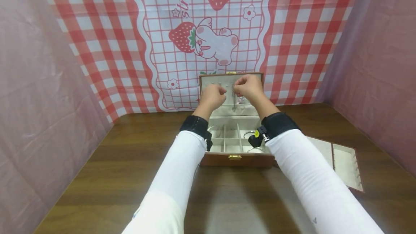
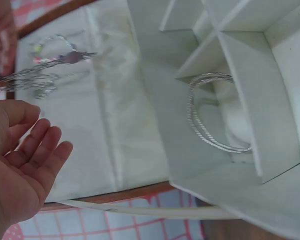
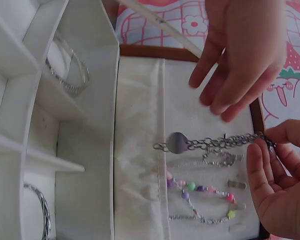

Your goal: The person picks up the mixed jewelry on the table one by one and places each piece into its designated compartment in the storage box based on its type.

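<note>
My right hand pinches the end of a silver chain with a round metal disc, which hangs down in front of the jewelry box's raised lid. Beside it my left hand holds nothing, its fingers loosely bent close to the lid's lining. Behind the chain, another silver chain hangs on the lid. A colorful beaded bracelet hangs next to that, its lower part by the lid's fabric pocket.
Divided compartments fill the box's base, with silver bangles in some. A gold clasp sits on its front. To the right, a cream tray lies on the wooden table. A checkered strawberry cloth hangs behind.
</note>
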A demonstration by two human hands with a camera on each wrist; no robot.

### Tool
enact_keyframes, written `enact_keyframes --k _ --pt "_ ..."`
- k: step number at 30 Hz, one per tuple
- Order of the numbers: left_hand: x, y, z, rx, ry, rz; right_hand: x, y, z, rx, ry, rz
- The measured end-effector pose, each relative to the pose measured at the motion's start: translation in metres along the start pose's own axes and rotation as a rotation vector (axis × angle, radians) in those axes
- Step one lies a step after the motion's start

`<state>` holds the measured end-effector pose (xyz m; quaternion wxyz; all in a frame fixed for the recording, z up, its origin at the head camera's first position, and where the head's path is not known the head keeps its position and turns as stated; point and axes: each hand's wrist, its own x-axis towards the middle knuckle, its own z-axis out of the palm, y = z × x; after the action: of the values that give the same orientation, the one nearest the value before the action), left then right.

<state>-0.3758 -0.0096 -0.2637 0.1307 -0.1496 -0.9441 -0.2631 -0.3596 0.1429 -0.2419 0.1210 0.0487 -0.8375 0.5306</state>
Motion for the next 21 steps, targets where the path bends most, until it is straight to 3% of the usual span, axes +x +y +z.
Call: enact_keyframes --k 7,13,21 --pt "0.009 -0.003 0.018 0.119 -0.061 -0.05 0.001 -0.005 0.011 0.078 0.083 0.011" --pt "0.013 -0.005 0.026 0.244 -0.081 -0.026 0.004 -0.01 0.018 0.166 0.113 -0.014" --pt "0.01 -0.008 0.036 0.391 -0.096 -0.011 0.008 -0.01 0.022 0.16 0.14 -0.03"
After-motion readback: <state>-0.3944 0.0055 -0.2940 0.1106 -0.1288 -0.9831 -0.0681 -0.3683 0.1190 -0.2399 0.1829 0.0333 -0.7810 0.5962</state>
